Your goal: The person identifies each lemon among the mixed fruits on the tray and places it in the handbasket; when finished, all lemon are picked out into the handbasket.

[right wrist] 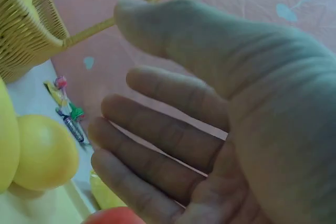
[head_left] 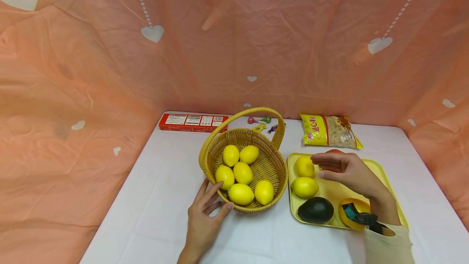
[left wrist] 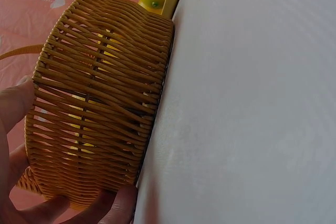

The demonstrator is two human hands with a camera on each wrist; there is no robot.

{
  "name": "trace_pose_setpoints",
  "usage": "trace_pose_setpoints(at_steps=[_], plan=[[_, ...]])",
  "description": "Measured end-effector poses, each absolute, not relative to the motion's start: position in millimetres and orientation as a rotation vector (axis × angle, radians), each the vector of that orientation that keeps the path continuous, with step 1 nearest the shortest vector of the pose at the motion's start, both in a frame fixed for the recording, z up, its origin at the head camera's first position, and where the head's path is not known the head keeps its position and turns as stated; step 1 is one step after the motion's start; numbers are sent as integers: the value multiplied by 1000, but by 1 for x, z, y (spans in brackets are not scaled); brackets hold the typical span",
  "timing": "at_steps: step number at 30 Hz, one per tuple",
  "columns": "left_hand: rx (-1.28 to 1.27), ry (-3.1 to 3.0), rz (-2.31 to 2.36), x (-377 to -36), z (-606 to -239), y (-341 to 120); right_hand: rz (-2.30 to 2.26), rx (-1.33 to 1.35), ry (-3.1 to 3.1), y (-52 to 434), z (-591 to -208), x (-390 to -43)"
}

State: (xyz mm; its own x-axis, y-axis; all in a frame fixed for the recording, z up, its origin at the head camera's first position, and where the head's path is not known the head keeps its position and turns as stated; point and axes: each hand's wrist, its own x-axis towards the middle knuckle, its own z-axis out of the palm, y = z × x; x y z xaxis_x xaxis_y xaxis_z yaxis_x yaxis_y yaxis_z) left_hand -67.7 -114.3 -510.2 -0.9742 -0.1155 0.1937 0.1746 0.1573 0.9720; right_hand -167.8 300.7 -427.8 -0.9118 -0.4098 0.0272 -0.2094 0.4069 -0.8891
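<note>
Left hand (head_left: 203, 219) steadies the basket (head_left: 272, 174), fingers straight; right hand (head_left: 348, 171), grip released, should close squarely on the lemon (head_left: 305, 166).

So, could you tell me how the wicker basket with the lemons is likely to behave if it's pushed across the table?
The basket looks rigidly woven, so it would probably keep its shape. Its broad, flat base on the smooth white table suggests it slides rather than tips. The six lemons lie loose inside and may roll; the left hand touching the rim should steady it.
</note>
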Motion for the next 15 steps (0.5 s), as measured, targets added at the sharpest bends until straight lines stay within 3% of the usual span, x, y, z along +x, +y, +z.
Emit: trace_pose_setpoints(at_steps=[15], plan=[[-45, -2201, -1928, -67, -509, -114, -1111, -431, 2763, 277, -446, -181]])
